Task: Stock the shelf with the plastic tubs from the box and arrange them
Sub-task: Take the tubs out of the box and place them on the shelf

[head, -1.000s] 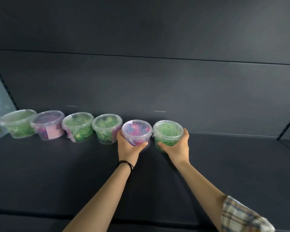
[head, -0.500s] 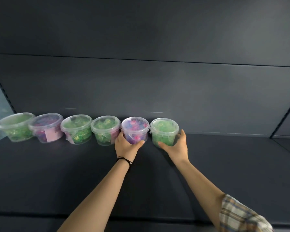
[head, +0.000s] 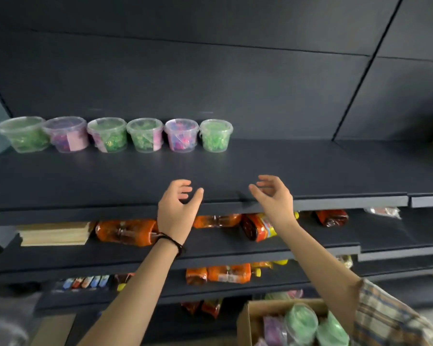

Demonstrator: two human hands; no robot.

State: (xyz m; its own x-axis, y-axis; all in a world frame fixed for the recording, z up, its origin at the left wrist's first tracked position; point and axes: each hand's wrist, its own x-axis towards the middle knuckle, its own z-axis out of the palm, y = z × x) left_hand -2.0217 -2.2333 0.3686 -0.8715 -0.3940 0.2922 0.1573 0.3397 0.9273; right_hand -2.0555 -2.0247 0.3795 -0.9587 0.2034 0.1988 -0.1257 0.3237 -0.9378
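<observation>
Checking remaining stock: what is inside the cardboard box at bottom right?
Inside the cardboard box: green tubs and a purple tub. The plaid sleeve and picture edge hide the rest.

My feed is dim and cool, lit softly, it seems from above and in front, so the clear tubs (head: 145, 136) glow green and pink against the dark shelf (head: 310, 171) and cast only faint, soft shadows on it. I see slight motion smear on the left hand (head: 176, 208) and the right hand (head: 275, 198), while the box (head: 243, 323) at the bottom edge is badly blurred. The wide lens bows the shelf fronts and uprights near the borders.
</observation>
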